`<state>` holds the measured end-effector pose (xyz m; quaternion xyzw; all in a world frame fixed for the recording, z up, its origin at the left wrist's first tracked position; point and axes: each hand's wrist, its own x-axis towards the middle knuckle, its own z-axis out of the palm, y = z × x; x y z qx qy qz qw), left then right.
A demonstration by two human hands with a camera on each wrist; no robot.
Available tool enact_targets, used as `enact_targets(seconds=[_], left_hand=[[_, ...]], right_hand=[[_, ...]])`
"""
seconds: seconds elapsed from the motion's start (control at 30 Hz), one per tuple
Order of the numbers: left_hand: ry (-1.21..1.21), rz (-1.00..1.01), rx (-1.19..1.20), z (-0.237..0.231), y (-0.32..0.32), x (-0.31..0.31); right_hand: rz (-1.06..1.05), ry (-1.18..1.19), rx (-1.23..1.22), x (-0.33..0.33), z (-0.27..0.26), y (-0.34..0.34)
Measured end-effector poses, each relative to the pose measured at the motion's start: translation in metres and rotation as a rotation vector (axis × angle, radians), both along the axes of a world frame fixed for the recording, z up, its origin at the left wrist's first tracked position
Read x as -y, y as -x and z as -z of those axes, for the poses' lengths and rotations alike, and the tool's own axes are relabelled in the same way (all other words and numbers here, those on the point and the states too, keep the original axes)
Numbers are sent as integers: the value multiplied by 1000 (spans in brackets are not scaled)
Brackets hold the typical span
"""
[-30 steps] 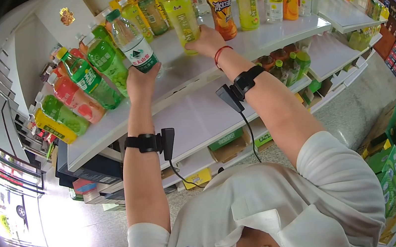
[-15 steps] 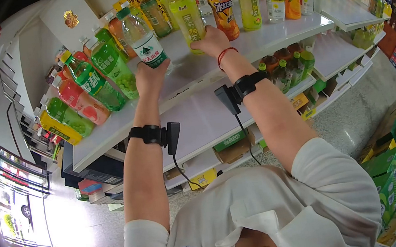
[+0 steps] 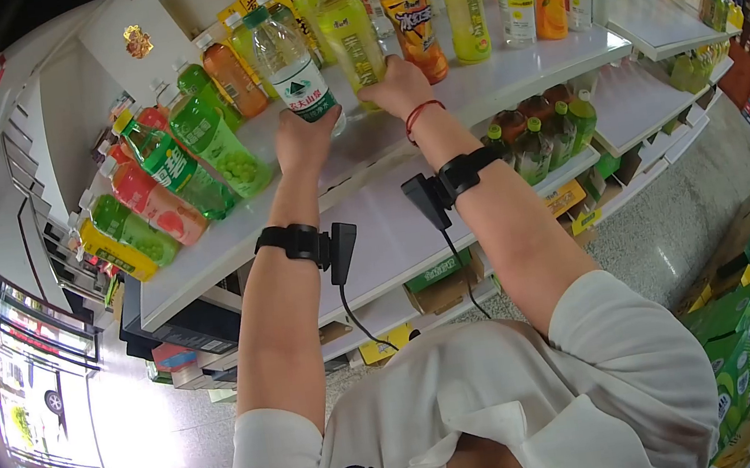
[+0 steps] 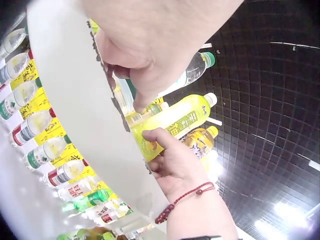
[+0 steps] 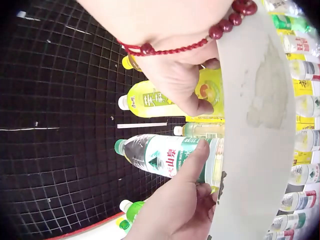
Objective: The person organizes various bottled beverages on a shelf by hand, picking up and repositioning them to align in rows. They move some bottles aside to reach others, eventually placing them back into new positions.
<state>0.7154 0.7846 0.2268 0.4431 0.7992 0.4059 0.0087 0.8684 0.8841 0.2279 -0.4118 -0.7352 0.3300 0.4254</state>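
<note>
My left hand (image 3: 310,138) grips a clear water bottle (image 3: 300,81) with a green cap and green-and-white label low down, thumb across its front. In the right wrist view this water bottle (image 5: 165,156) stands near the shelf edge, its lower part partly covered by the hand. Just to the right, my right hand (image 3: 400,91) holds a yellow-green tea bottle (image 3: 346,29) with a white cap near its base. The left wrist view shows that thumb over the front of the tea bottle (image 4: 186,116). A narrow gap separates the two bottles.
Left along the white shelf (image 3: 207,256) stand a green soda bottle (image 3: 171,161), a grape drink bottle (image 3: 216,141) and others. An orange-labelled iced tea bottle (image 3: 412,25) is right of the tea bottle. More drinks line the back, and dark green bottles (image 3: 551,130) sit on the lower shelf.
The left hand has moved right along the shelf with the water bottle, closing on the tea bottle. The right hand keeps its hold on the tea bottle, nearly in place.
</note>
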Motion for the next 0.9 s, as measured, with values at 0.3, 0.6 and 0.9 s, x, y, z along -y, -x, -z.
enact_targets(seconds=[0.3,0.6,0.9], left_hand=[[-10,-1,-36,-1,-6,-5],[-4,-12,-50,-3,-11,-11],[-2,-78,-118,-4,-21,2]], right_hand=[[6,16,-17,0,-1,0],[33,30,7,2,-4,-2],[-1,-2,4,-1,-2,-2]])
